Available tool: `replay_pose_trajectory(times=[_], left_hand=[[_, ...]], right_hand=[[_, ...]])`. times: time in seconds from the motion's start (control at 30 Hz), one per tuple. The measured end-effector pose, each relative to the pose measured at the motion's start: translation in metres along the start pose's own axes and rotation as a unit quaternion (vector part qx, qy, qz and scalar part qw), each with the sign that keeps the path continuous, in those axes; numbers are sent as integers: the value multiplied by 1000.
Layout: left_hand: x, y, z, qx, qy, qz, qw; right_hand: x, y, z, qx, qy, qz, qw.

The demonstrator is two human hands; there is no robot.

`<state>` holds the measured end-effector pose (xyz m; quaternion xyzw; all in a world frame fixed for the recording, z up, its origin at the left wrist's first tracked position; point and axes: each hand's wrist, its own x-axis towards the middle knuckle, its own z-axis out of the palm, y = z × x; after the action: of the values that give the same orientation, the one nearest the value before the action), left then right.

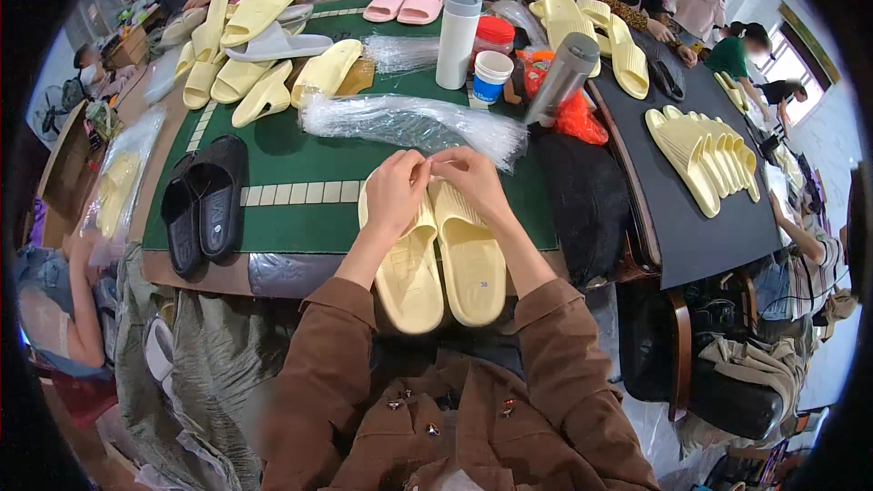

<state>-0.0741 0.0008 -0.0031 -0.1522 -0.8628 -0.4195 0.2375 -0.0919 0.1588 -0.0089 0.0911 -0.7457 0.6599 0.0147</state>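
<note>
A pair of pale yellow slippers lies before me, the left slipper (pixel 411 284) beside the right slipper (pixel 477 277), heels toward me and over the table's near edge. Above their toe ends my two hands meet, fingertips close together. My left hand (pixel 398 189) is closed in a pinch over the left slipper. My right hand (pixel 475 180) pinches too, over the right one; whatever is between the fingertips is too small to make out. Just beyond my hands is a bundle of thin clear plastic strands (pixel 409 127).
Black slippers (pixel 205 205) lie at the left on the green table (pixel 300 227). Yellow slippers (pixel 264 14) are heaped at the far left. A white bottle (pixel 458 41), a cup (pixel 492 77) and a grey tumbler (pixel 566 77) stand beyond. Co-workers sit around; one handles pink slippers (pixel 403 6).
</note>
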Motion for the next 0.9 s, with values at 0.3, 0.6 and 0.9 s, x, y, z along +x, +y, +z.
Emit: replay_pose_trajectory(times=[0.3,0.6,0.9], left_hand=[[0,-4,2,-23,10,-1,1000],[-1,-5,3,-37,10,14,999],[0,-3,2,-18,-22,23,999]], right_hand=[[-1,-2,0,-2,5,-1,1000],[-2,-2,1,-41,20,-7,999],[-3,-3,2,-55,23,-38,998]])
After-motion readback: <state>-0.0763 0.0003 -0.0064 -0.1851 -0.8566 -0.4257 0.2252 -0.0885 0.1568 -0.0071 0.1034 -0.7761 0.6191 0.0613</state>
